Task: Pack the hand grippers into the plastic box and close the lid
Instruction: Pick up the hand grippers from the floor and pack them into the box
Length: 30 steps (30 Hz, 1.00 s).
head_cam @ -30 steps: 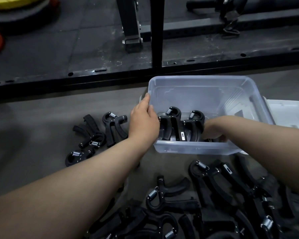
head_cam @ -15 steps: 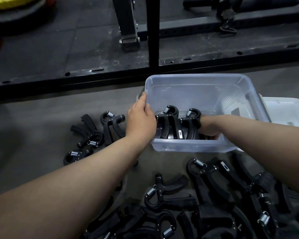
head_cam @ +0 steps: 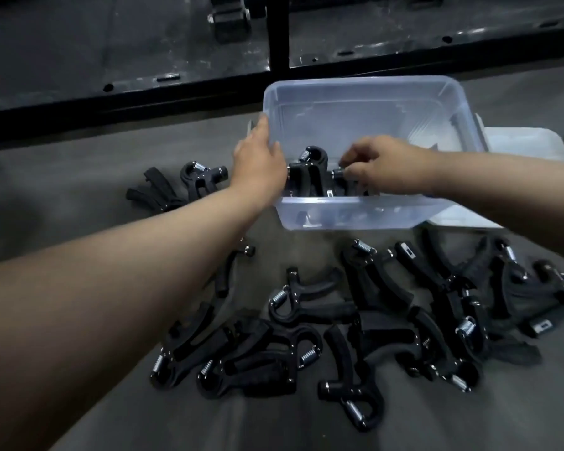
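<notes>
Our left hand (head_cam: 258,167) pinches the plastic box (head_cam: 355,213) steady; right hand (head_cam: 385,172) fingers (head_cam: 352,172) clasp a hand gripper (head_cam: 337,174), packing it upright.

Grey floor (head_cam: 46,196), on which a clear plastic box (head_cam: 355,218), a white lid (head_cam: 528,143) just beside it, scattered black hand grippers (head_cam: 306,307) and a black rack frame (head_cam: 144,94) are laid.
</notes>
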Each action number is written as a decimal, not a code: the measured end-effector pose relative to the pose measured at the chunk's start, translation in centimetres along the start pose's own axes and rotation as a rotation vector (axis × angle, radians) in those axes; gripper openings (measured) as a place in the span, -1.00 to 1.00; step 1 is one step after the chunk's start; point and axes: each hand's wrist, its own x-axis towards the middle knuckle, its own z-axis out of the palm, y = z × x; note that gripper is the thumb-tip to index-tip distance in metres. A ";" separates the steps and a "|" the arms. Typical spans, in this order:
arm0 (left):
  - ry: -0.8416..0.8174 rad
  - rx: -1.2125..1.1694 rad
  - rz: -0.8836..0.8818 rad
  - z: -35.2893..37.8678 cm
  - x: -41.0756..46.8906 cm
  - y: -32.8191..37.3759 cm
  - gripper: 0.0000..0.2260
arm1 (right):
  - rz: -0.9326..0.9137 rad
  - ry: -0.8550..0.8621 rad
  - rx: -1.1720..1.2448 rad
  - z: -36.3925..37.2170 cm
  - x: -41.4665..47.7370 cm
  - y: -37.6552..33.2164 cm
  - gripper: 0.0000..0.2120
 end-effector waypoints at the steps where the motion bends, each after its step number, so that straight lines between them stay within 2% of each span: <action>1: -0.019 0.023 -0.002 -0.2 0.0 0.1 -0.49 | -0.100 0.090 -0.060 0.6 -1.3 -0.1 -0.80; 3: -0.020 0.046 -0.009 -0.4 -0.1 0.4 -0.47 | -0.435 0.289 -0.111 1.9 -4.5 -0.7 -0.78; 5: -0.004 0.056 -0.024 -0.6 -0.2 0.7 -0.47 | -0.742 0.227 -0.218 3.8 -7.1 -0.2 -0.77; 6: 0.000 0.062 -0.030 -0.6 -0.5 0.8 -0.47 | -0.775 0.112 -0.339 5.2 -7.8 0.8 -0.77; 7: 0.004 0.068 -0.032 -0.6 -0.7 0.9 -0.45 | -0.710 -0.008 -0.473 6.5 -8.2 1.9 -0.77; 8: 0.009 0.078 -0.032 -0.6 -1.0 1.0 -0.44 | -0.559 -0.107 -0.587 7.8 -8.4 3.0 -0.75; 10: 0.030 0.114 -0.019 -0.5 -1.7 1.0 -0.44 | -0.136 -0.247 -0.737 10.1 -8.0 5.5 -0.63; 11: 0.040 0.132 -0.012 -0.4 -2.0 1.0 -0.45 | 0.028 -0.292 -0.775 11.0 -7.6 6.5 -0.56; 13: 0.052 0.155 -0.004 -0.3 -2.4 1.0 -0.45 | 0.167 -0.300 -0.815 12.4 -6.8 7.4 -0.47; 16: 0.052 0.157 0.006 -0.3 -2.6 1.0 -0.44 | 0.200 -0.254 -0.846 13.4 -6.0 7.4 -0.42; 18: 0.047 0.134 0.003 -0.3 -2.6 0.9 -0.44 | 0.239 -0.288 -0.839 13.0 -5.7 7.3 -0.36; 21: 0.054 0.105 0.007 -0.3 -2.8 0.8 -0.44 | 0.279 -0.338 -0.663 11.9 -5.5 7.2 -0.26; 26: 0.081 0.053 -0.005 -0.3 -3.0 0.8 -0.46 | 0.157 -0.216 -0.559 11.7 -7.0 8.3 -0.11; 28: 0.082 0.053 0.005 -0.2 -3.1 0.8 -0.47 | 0.167 -0.173 -0.532 11.7 -7.4 9.1 -0.04; 30: 0.083 0.044 0.000 -0.2 -3.1 0.7 -0.46 | 0.197 -0.128 -0.455 11.7 -7.7 9.3 -0.08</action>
